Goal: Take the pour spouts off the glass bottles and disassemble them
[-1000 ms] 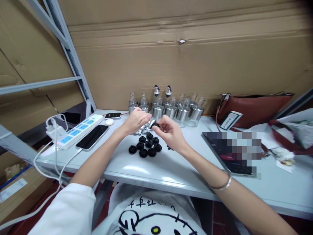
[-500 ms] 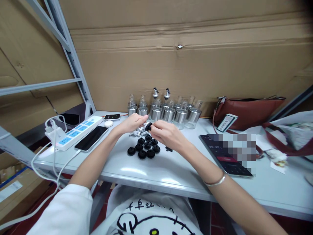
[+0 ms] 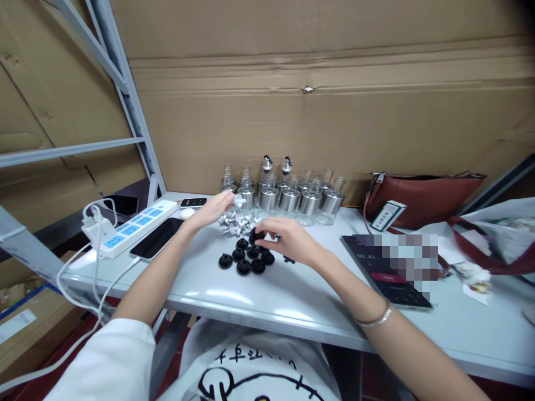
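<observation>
My left hand holds a small silvery-white spout part at its fingertips, above a loose pile of silvery metal parts. The fingers of my right hand are closed round a black rubber stopper at the back of a cluster of black stoppers; whether it is lifted off the table I cannot tell. A small dark bit shows by the right fingers, too small to name. Some tiny black pieces lie just under the right wrist.
Glass bottles with steel sleeves stand in rows behind the hands, two topped with pourers. To the left lie a power strip and a phone. A tablet and a brown bag are on the right.
Earlier both hands met over a black-and-silver piece. Now they are apart: the left has drawn back left with a silvery part, and the right has come down to a black stopper.
</observation>
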A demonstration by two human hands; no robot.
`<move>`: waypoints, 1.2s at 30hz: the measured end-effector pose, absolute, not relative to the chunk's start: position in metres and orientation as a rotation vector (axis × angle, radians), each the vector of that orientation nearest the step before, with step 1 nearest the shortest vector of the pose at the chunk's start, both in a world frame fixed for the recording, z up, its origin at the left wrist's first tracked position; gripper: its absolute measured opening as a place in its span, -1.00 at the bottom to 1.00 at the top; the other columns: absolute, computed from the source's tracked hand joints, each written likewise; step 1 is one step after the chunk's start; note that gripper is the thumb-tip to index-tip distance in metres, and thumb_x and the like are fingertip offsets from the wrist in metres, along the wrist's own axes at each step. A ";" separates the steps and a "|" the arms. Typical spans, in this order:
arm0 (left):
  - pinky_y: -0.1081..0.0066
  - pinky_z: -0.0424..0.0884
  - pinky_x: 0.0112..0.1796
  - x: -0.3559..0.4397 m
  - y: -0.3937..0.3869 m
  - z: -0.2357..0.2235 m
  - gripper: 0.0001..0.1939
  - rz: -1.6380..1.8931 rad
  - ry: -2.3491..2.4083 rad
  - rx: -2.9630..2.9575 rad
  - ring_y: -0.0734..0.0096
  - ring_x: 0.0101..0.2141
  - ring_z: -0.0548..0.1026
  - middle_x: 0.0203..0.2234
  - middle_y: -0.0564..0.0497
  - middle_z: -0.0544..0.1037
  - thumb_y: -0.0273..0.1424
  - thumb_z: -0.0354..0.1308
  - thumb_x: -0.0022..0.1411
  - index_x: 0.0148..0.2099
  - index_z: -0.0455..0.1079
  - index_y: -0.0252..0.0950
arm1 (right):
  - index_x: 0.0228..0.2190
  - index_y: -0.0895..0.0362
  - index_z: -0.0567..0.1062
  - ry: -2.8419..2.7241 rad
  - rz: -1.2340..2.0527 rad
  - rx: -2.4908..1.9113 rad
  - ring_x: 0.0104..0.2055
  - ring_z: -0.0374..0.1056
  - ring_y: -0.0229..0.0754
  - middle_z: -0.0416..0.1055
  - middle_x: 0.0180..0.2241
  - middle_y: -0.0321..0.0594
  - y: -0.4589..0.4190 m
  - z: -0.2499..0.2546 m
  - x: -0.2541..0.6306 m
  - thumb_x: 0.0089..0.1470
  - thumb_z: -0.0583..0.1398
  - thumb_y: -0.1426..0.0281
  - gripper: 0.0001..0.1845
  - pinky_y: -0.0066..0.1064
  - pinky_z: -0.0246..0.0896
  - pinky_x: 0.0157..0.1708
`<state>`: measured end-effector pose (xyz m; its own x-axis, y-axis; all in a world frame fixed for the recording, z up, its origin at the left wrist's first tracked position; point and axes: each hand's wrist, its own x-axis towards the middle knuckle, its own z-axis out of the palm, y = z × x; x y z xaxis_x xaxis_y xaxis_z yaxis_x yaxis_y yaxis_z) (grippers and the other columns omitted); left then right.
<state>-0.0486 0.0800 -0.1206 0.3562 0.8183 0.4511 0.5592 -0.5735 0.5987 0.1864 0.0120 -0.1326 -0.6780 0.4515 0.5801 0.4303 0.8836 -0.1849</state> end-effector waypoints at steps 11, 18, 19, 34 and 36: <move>0.14 0.15 0.01 -0.032 0.087 -0.167 -0.62 0.727 1.389 2.613 0.21 -0.01 0.27 -0.06 -0.10 0.34 -0.14 -0.27 0.35 -0.04 0.18 -0.27 | -0.31 0.19 0.51 -2.546 0.427 -0.716 -0.43 0.32 -0.26 0.46 -0.42 -0.19 0.006 -0.141 0.176 0.13 0.13 0.49 -0.86 -0.45 0.19 -0.37; 0.08 0.01 0.11 -0.023 0.082 -0.177 -0.54 0.712 1.324 2.664 0.18 0.12 0.16 0.06 -0.16 0.25 -0.07 -0.21 0.32 0.09 0.12 -0.28 | -0.37 0.19 0.53 -2.574 0.470 -0.717 -0.47 0.27 -0.29 0.42 -0.46 -0.21 0.007 -0.147 0.170 0.13 0.17 0.37 -0.83 -0.47 0.13 -0.43; 0.08 0.01 0.11 -0.021 0.083 -0.180 -0.55 0.737 1.322 2.650 0.18 0.12 0.16 0.06 -0.15 0.24 -0.08 -0.21 0.33 0.10 0.11 -0.27 | -0.37 0.19 0.54 -2.566 0.463 -0.719 -0.46 0.27 -0.29 0.43 -0.44 -0.19 0.007 -0.144 0.171 0.14 0.14 0.35 -0.80 -0.46 0.13 -0.41; 0.06 0.00 0.12 -0.016 0.083 -0.184 -0.57 0.823 1.354 2.574 0.20 0.11 0.14 0.07 -0.13 0.22 -0.12 -0.26 0.34 0.13 0.07 -0.24 | -0.58 0.15 0.36 -2.542 0.859 -2.081 -0.60 0.21 -0.31 0.29 -0.70 -0.37 0.040 -0.122 0.254 -0.31 0.30 0.44 -0.80 -0.50 0.08 -0.60; 0.05 0.00 0.11 -0.016 0.082 -0.183 -0.57 0.815 1.344 2.576 0.19 0.11 0.15 0.07 -0.12 0.22 -0.12 -0.26 0.34 0.12 0.07 -0.23 | -0.60 0.16 0.36 -2.509 0.889 -2.094 -0.61 0.22 -0.33 0.28 -0.71 -0.39 0.039 -0.125 0.248 -0.29 0.25 0.50 -0.87 -0.52 0.10 -0.60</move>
<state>-0.0161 0.0825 -0.1829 0.4591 0.7910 0.4044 0.7242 -0.5969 0.3454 0.2478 0.0389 -0.1248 -0.2169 0.8389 -0.4992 0.9661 0.1111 -0.2331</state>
